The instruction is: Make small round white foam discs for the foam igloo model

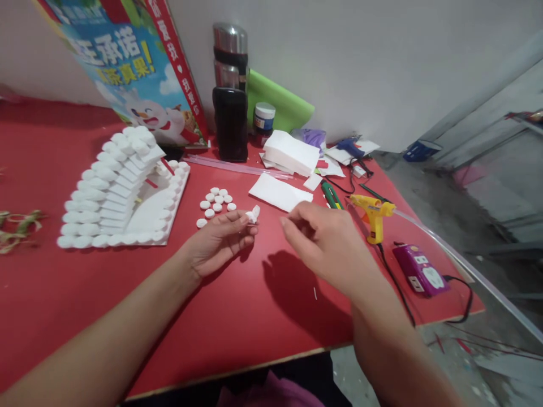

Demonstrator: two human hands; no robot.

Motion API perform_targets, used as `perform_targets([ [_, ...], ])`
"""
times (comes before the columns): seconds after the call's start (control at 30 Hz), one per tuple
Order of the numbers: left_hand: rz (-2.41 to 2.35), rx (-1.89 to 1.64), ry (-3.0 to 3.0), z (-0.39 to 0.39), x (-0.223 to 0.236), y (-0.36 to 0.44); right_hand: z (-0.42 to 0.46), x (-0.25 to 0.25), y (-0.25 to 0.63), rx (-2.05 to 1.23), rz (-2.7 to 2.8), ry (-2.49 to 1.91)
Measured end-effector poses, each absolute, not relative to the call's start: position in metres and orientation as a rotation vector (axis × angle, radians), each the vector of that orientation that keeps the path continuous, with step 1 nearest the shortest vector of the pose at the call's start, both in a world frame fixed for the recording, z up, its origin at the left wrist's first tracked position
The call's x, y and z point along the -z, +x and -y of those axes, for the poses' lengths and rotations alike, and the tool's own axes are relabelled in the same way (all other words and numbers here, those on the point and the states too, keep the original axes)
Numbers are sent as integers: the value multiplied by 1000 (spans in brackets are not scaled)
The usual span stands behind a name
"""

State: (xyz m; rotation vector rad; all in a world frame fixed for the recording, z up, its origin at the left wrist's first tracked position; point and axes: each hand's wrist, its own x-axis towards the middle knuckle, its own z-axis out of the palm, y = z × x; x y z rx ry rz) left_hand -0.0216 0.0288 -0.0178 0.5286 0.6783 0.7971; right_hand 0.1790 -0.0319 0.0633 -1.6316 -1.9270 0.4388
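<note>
My left hand (223,240) is above the red table, thumb and fingertips closed on a small white crumpled piece (253,215), its kind unclear. To its right, my right hand (324,240) hovers with bent fingers, thumb somewhat apart from them; I see nothing held in it. Several round white tablet-like pieces (218,199) lie just beyond my left hand. Farther left stands a white curved model (112,195), covered in overlapping white discs, with thin white slats inside. A folded white sheet (280,192) lies beyond the gap between my hands.
On the right are a yellow glue gun (373,215), a green cutter (331,195) and a purple box (419,268) with a cord. A black phone (230,124) stands before a steel flask (230,42). A printed carton (139,73) leans at the back left.
</note>
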Motion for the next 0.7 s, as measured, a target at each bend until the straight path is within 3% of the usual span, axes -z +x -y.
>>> perform_targets([
  [0.13,-677,-808,453,-31,12,-22,69,-61,221,-114,2022,-2001],
  [0.3,-627,-721,314,-31,2,-22,92,-8,307,361,1710,-2347],
  [0.43,-642,-707,258,-31,-1,-20,80,16,345,142,1561,-2465],
  [0.7,-622,-642,206,-31,-5,-25,32,15,359,-198,1233,-2383],
])
